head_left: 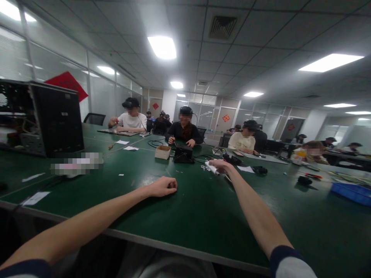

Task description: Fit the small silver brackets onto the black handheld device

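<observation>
My left hand (164, 187) rests on the green tabletop, left of centre, with its fingers curled inward; nothing shows in it. Reaching farther forward, my right hand (222, 166) has its fingers closed on a white tube-shaped object (212, 168), which lies tilted low over the table. Small silvery pieces (204, 167) lie just left of that object. Under the right wrist, a thin dark item with a bright edge (228, 178) is partly hidden. My right fingertips are partly out of sight behind the hand.
Across the table (185, 216), a person in black works near a small cardboard box (162, 152) and a black device (183, 153). An opened computer case (58, 119) stands at left. Cables, a white paper (246, 169) and a blue tray (351, 193) are at right.
</observation>
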`<move>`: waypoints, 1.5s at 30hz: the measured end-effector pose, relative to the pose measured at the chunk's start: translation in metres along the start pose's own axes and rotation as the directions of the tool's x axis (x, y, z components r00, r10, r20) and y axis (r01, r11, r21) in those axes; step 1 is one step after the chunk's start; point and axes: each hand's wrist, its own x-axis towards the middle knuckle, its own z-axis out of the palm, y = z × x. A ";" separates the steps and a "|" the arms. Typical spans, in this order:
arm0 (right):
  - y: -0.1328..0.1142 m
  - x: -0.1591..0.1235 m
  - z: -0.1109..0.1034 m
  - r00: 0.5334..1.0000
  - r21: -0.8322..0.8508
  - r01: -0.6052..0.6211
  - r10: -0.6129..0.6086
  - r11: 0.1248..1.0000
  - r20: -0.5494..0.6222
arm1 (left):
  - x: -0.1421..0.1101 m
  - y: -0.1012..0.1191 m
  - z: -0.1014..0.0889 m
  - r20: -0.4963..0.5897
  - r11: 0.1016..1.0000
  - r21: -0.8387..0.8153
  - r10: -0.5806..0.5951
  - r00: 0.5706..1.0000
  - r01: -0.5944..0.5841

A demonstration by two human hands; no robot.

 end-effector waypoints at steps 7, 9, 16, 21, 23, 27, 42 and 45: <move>-0.040 -0.047 0.063 0.820 -0.298 0.240 -0.029 0.924 0.571 | 0.001 0.000 0.000 -0.188 0.998 0.015 -0.060 0.980 0.064; -0.050 -0.065 0.087 0.782 -0.406 0.309 0.013 0.860 0.624 | 0.002 -0.002 0.000 -0.249 0.996 0.028 -0.076 0.966 0.086; -0.068 -0.113 0.139 0.757 -0.580 0.509 -0.009 0.636 0.654 | 0.005 -0.010 0.000 -0.269 0.991 0.113 -0.041 0.962 0.074; -0.071 -0.123 0.145 0.792 -0.607 0.505 -0.051 0.613 0.608 | 0.007 -0.017 -0.001 -0.230 0.993 0.114 -0.004 0.973 0.031; -0.074 -0.121 0.142 0.795 -0.599 0.506 -0.066 0.621 0.603 | 0.007 -0.019 -0.002 -0.212 0.994 0.103 -0.010 0.977 0.033; -0.075 -0.094 0.127 0.872 -0.626 0.436 -0.131 0.647 0.472 | 0.005 -0.019 -0.003 -0.177 0.997 0.080 0.011 0.984 0.003; 0.047 0.050 0.068 0.898 -0.634 -0.135 -0.176 0.761 -0.403 | 0.012 -0.018 0.005 -0.152 0.996 0.075 0.054 0.987 -0.042; 0.047 0.065 0.066 0.888 -0.583 -0.188 -0.117 0.790 -0.444 | 0.012 -0.019 0.005 -0.139 0.997 0.065 0.049 0.989 -0.040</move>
